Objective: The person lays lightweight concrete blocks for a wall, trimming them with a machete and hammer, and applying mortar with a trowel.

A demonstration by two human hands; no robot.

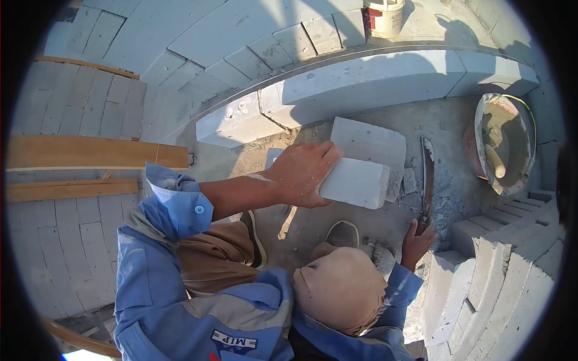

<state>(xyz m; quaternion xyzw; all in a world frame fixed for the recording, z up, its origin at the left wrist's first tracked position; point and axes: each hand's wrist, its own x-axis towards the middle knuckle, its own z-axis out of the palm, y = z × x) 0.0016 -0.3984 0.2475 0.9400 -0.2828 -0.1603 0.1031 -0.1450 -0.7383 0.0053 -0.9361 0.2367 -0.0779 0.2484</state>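
My left hand (304,174) is closed over one end of a pale grey lightweight concrete block (355,183), thumb on the near side and fingers on the far side. Behind that block lies a wider concrete piece (370,144) with a rough broken edge; whether the two touch is hard to tell. Low on the right, my right hand (416,243) wraps around the handle of a machete (428,180). Its long dark blade points away from me, with whitish dust at the tip, beside crumbled rubble (445,204).
A low block wall (373,81) curves across the front. At right stands a mortar-crusted bucket (506,144) with a wooden-handled tool inside. Stacked blocks (481,289) fill the lower right. Wooden planks (96,151) lie left; another bucket (385,18) stands beyond the wall.
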